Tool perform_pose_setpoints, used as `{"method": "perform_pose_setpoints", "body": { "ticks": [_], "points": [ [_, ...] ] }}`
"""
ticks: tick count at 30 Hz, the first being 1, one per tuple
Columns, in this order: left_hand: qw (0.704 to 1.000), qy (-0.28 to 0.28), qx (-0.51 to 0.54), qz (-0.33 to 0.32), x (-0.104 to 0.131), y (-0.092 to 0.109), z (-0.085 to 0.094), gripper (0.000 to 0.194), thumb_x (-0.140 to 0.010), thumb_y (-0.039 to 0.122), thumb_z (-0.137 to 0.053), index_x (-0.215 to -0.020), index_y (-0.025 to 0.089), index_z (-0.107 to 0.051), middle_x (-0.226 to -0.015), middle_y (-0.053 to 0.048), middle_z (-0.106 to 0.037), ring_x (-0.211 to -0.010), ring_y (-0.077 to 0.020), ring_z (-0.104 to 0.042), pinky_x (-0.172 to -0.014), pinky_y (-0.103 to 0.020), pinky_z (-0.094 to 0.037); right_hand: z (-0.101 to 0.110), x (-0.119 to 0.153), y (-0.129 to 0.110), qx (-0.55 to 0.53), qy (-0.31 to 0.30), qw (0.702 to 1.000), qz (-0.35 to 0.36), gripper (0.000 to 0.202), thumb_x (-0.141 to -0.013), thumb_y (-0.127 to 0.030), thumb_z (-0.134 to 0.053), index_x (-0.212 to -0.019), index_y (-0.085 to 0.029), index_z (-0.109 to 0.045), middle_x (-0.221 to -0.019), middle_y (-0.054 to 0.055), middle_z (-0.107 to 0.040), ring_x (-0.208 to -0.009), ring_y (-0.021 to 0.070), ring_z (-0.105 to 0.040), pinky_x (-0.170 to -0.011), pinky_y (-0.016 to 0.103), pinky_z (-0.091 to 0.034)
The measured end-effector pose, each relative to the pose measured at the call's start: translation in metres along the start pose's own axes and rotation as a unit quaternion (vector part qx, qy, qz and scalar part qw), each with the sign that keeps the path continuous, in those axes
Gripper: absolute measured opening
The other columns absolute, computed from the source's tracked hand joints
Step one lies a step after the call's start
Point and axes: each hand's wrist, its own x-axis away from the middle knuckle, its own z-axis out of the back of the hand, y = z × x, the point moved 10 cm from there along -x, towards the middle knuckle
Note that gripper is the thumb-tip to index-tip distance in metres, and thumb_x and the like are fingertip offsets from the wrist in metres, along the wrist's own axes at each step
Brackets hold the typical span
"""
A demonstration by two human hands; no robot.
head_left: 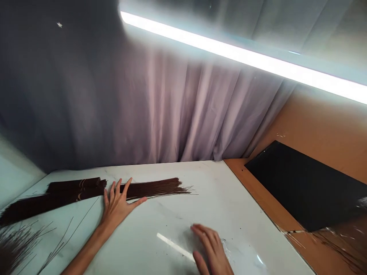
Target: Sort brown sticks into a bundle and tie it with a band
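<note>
My left hand [118,202] lies with its fingers spread at the near edge of a flattened bundle of thin dark brown sticks [155,188]. Its fingertips reach over the left part of that bundle. Left of the hand are tied bundles of the same brown sticks [71,187], bound with light bands. My right hand [210,246] hovers low over the white tabletop [155,221] near the front, fingers slightly curled and apart, with nothing between them. A small clear scrap [226,246] shows beside it.
Loose thin sticks [61,244] and a blurred bristly bunch [14,244] lie at the front left. On the right, a black panel [304,183] rests on a brown surface [272,206]. Grey curtains [177,114] hang behind the table, beneath a bright tube light [243,53].
</note>
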Motion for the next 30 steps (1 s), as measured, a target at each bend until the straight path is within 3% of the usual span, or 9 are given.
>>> {"method": "perform_pose_setpoints", "body": {
  "ticks": [2,4,7,12,19,22,25,27,30],
  "points": [
    [1.0,-0.009,0.009,0.02,0.002,-0.003,-0.002,0.107,-0.071,0.087,-0.056,-0.154,0.021,-0.041,-0.16,-0.022,-0.035,-0.151,-0.0465,-0.022,-0.119,-0.064,-0.017,0.007,-0.016,0.019,0.038,0.023,0.997,-0.058,0.057,-0.106,-0.041,-0.039,-0.159,-0.025,-0.025,-0.161,0.012,-0.038,-0.145,0.0304,-0.039,-0.112,0.048,-0.047],
    [0.999,-0.031,0.035,0.021,0.003,-0.002,-0.005,0.102,-0.075,0.083,-0.057,-0.153,0.018,-0.044,-0.16,-0.022,-0.036,-0.151,-0.0476,-0.022,-0.119,-0.062,-0.021,-0.001,-0.038,0.029,0.072,-0.023,0.994,-0.078,0.066,-0.106,-0.048,-0.034,-0.162,-0.018,-0.017,-0.168,0.013,-0.023,-0.154,0.031,-0.023,-0.121,0.052,-0.035],
    [0.995,-0.045,0.087,-0.002,0.003,0.003,-0.003,0.09,-0.082,0.075,-0.057,-0.151,0.017,-0.046,-0.159,-0.021,-0.038,-0.152,-0.0441,-0.022,-0.121,-0.059,-0.024,-0.024,-0.072,0.038,0.092,-0.107,0.987,-0.08,0.076,-0.104,-0.057,-0.027,-0.162,-0.009,-0.018,-0.169,0.015,-0.014,-0.156,0.0296,-0.012,-0.126,0.05,-0.021],
    [0.991,-0.047,0.118,-0.031,0.006,0.008,0.001,0.077,-0.088,0.07,-0.056,-0.149,0.024,-0.047,-0.158,-0.015,-0.041,-0.15,-0.0358,-0.031,-0.12,-0.053,-0.03,-0.04,-0.103,0.058,0.087,-0.073,0.984,-0.135,0.088,-0.101,-0.062,-0.026,-0.16,0.002,-0.016,-0.168,0.019,-0.007,-0.157,0.0302,-0.003,-0.128,0.048,-0.011],
    [0.984,-0.02,0.166,-0.055,0.004,0.008,0.002,0.067,-0.087,0.065,-0.062,-0.141,0.026,-0.054,-0.15,-0.013,-0.046,-0.146,-0.0357,-0.035,-0.121,-0.052,-0.031,-0.066,-0.125,0.041,0.034,-0.045,0.99,-0.129,0.083,-0.1,-0.052,-0.03,-0.155,0.008,-0.019,-0.165,0.028,-0.019,-0.156,0.0358,-0.012,-0.127,0.052,-0.013],
    [0.981,-0.008,0.184,-0.058,0.004,0.008,0.005,0.061,-0.086,0.061,-0.066,-0.137,0.028,-0.056,-0.145,-0.011,-0.048,-0.142,-0.0354,-0.038,-0.119,-0.053,-0.034,-0.051,-0.131,0.029,-0.003,0.006,0.994,-0.11,0.07,-0.101,-0.042,-0.03,-0.156,-0.001,-0.019,-0.163,0.026,-0.025,-0.155,0.0331,-0.016,-0.125,0.053,-0.02],
    [0.977,-0.002,0.204,-0.056,0.004,0.008,0.009,0.062,-0.084,0.06,-0.069,-0.136,0.029,-0.057,-0.143,-0.011,-0.046,-0.139,-0.0359,-0.041,-0.117,-0.054,-0.037,-0.014,-0.121,0.018,-0.04,0.051,0.994,-0.083,0.052,-0.102,-0.04,-0.032,-0.148,-0.014,-0.034,-0.151,0.019,-0.042,-0.146,0.0284,-0.035,-0.12,0.049,-0.032],
    [0.974,0.0,0.22,-0.05,0.002,0.009,0.013,0.064,-0.083,0.06,-0.071,-0.137,0.027,-0.057,-0.145,-0.012,-0.043,-0.139,-0.0378,-0.039,-0.116,-0.055,-0.036,0.01,-0.105,0.004,-0.078,0.034,0.994,-0.07,0.039,-0.103,-0.042,-0.037,-0.133,-0.02,-0.048,-0.136,0.014,-0.054,-0.13,0.0262,-0.053,-0.113,0.046,-0.043],
    [0.967,0.005,0.251,-0.039,0.0,0.014,0.025,0.056,-0.088,0.053,-0.068,-0.134,0.022,-0.058,-0.149,-0.015,-0.04,-0.143,-0.0383,-0.033,-0.12,-0.055,-0.03,0.018,-0.073,-0.042,-0.151,-0.104,0.983,-0.017,0.029,-0.103,-0.044,-0.047,-0.126,-0.027,-0.054,-0.126,0.008,-0.061,-0.116,0.0228,-0.06,-0.103,0.04,-0.05]
  ]
}}
